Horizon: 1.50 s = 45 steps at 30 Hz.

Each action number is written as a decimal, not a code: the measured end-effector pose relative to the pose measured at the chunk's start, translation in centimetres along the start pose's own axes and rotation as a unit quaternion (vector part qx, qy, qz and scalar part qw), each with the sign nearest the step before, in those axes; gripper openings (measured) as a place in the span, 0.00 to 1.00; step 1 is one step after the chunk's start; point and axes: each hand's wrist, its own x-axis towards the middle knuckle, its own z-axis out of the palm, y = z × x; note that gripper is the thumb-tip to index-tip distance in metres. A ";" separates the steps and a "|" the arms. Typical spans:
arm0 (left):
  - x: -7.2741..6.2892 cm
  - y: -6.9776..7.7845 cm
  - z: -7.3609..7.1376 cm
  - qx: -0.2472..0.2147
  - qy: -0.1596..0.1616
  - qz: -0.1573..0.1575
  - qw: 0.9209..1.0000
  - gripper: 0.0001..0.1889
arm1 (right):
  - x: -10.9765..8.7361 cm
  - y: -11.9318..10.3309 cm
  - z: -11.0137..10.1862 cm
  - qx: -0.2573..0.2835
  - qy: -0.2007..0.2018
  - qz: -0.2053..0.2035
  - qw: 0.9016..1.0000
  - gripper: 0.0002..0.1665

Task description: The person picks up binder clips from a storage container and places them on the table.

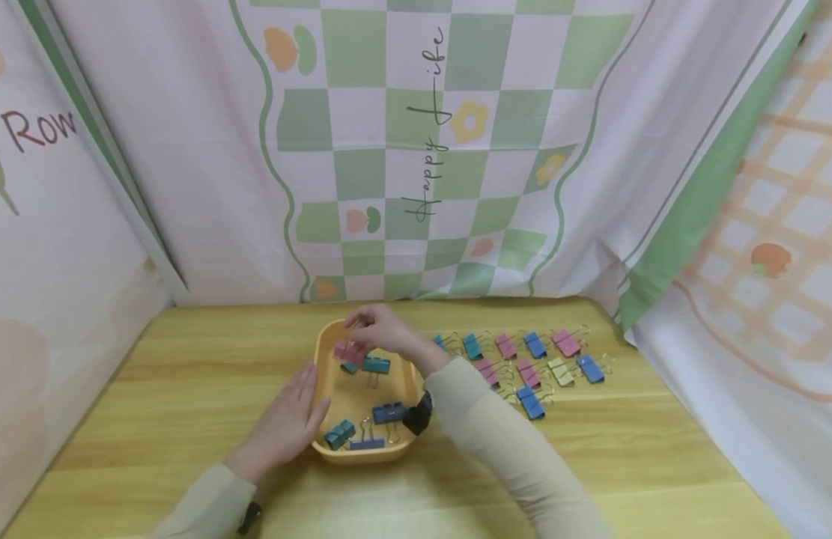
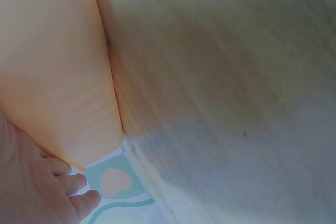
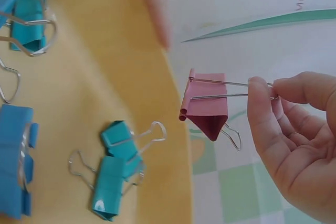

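Note:
My right hand (image 1: 383, 329) pinches a pink binder clip (image 3: 210, 98) by its wire handle, between thumb and forefinger, over the far end of an orange tray (image 1: 351, 393). Two teal binder clips (image 3: 109, 187) lie overlapping in the tray below it. Toward the tray's near end are a blue binder clip (image 1: 389, 412), a second blue clip (image 1: 367, 445) with its handles up, and another teal clip (image 1: 339, 434). My left hand (image 1: 287, 419) rests along the tray's left side with fingers extended; in the left wrist view those fingers (image 2: 79, 183) lie against the outer wall.
Right of the tray, several binder clips lie in loose rows on the wooden table (image 1: 207, 419), among them a pink one (image 1: 566, 342), a yellow one (image 1: 561, 372) and a blue one (image 1: 530, 402). My right sleeve overlaps some. A printed curtain (image 1: 358, 120) hangs behind the table.

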 end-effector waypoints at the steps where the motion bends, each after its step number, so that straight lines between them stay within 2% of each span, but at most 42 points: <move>1: 0.0 0.0 0.0 0.000 0.000 -0.001 1.000 0.33 | -0.2 -0.1 -0.2 0.001 0.006 -0.003 1.000 0.15; 9: 0.0 0.0 0.0 0.006 -0.005 -0.006 1.000 0.34 | -2.1 -0.7 -2.1 0.005 0.037 -0.030 0.999 0.13; 18: 0.0 0.1 0.0 0.005 -0.006 -0.005 1.000 0.33 | -4.1 -0.8 -3.9 0.019 0.078 -0.024 0.996 0.14; 30: -0.1 0.1 0.0 0.008 -0.007 0.001 1.000 0.33 | -7.2 -1.0 -6.3 0.035 0.118 -0.044 0.991 0.15; 45: -0.1 0.1 -0.1 0.007 -0.004 0.005 1.000 0.33 | -11.0 0.3 -10.0 0.047 0.166 -0.059 0.983 0.16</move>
